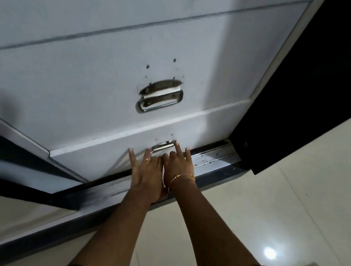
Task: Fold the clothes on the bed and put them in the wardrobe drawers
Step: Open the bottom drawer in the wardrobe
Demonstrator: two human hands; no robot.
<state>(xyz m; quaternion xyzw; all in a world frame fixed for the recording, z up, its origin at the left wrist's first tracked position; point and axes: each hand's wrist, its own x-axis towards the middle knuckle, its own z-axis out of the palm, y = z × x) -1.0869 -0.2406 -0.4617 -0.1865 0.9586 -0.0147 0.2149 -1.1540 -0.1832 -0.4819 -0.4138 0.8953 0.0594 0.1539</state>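
Observation:
White wardrobe drawers fill the upper view. The bottom drawer [97, 150] sticks out a little from the drawer above it [75, 74]. My left hand [147, 172] lies flat with straight fingers against the bottom drawer's front, just left of its metal handle [163, 146]. My right hand [178, 163] presses beside it, fingertips touching that handle. No clothes are in view.
The middle drawer carries a steel drop handle [160, 99]. A metal sliding-door track [212, 156] runs along the wardrobe base. A dark wardrobe door [317, 87] stands at the right. Glossy pale floor tiles [271, 218] lie below.

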